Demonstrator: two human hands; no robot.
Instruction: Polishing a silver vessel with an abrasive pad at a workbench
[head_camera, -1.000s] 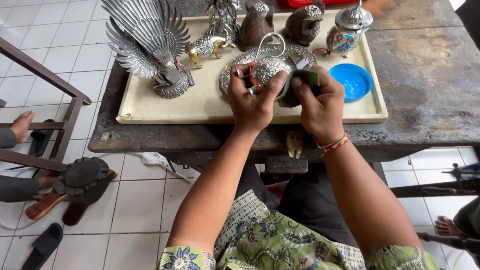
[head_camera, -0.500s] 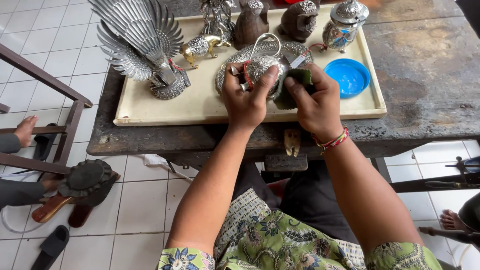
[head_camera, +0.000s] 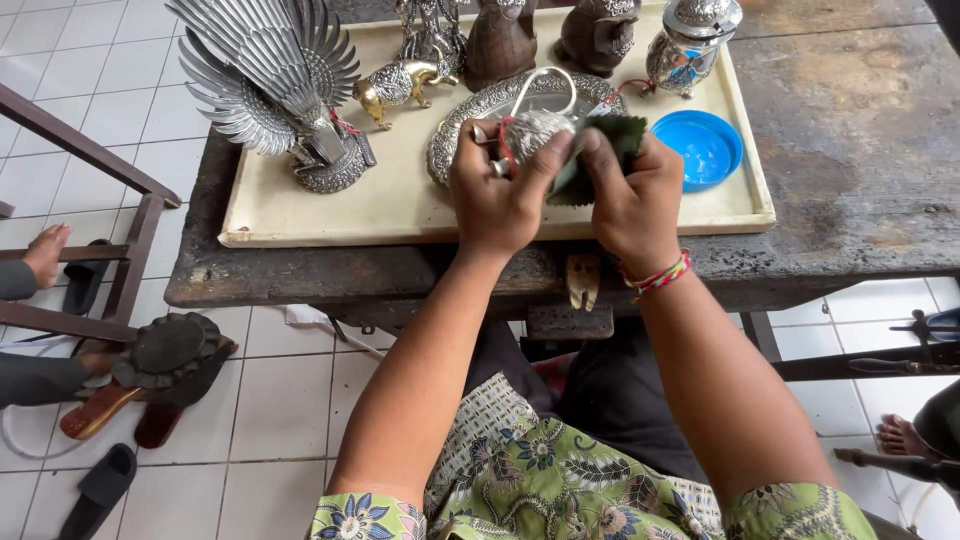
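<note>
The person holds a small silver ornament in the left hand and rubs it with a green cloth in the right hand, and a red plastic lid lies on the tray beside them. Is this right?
Not quite: the head view shows the plastic lid is blue, not red. The rest stands: the left hand holds the small silver ornament, the right hand presses the green cloth to it, and the lid lies on the tray.

Soft, even daylight fills the frame, bright on the white floor tiles at the upper left. Shadows are faint; small highlights glint on the silver bird figure. Focus is sharp throughout, with slight wide-angle stretching at the edges
</note>
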